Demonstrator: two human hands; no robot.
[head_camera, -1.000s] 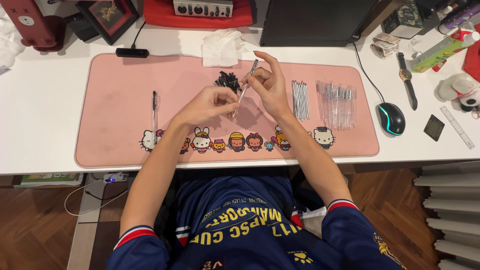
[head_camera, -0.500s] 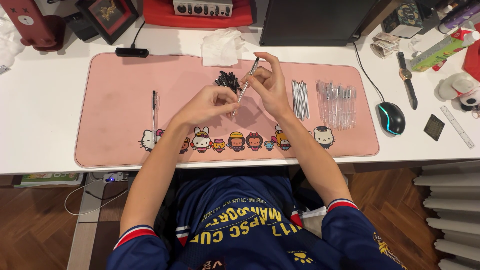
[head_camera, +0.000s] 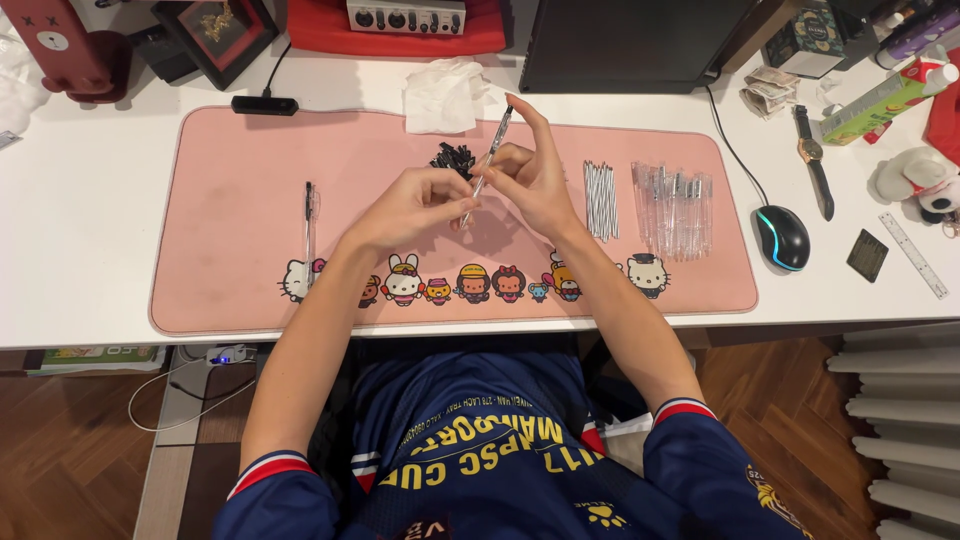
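Note:
Both my hands hold one clear pen (head_camera: 490, 155) above the middle of the pink desk mat (head_camera: 230, 260). My right hand (head_camera: 530, 175) pinches its upper part, the black-tipped end pointing away from me. My left hand (head_camera: 415, 205) grips the lower end with fingers curled. Just beyond the hands lies a small heap of black pen caps (head_camera: 452, 158). To the right lie a row of thin ink refills (head_camera: 600, 187) and a row of clear pen barrels (head_camera: 673, 205). One assembled pen (head_camera: 309, 222) rests on the mat's left side.
A crumpled white tissue (head_camera: 440, 95) lies at the mat's far edge. A black mouse (head_camera: 780, 237), a wristwatch (head_camera: 812, 160), a ruler (head_camera: 912, 254) and a small black square sit right of the mat. A dark monitor (head_camera: 630, 40) and a black box stand at the back.
The hands and pen stay in almost the same place; only small finger shifts on the pen show.

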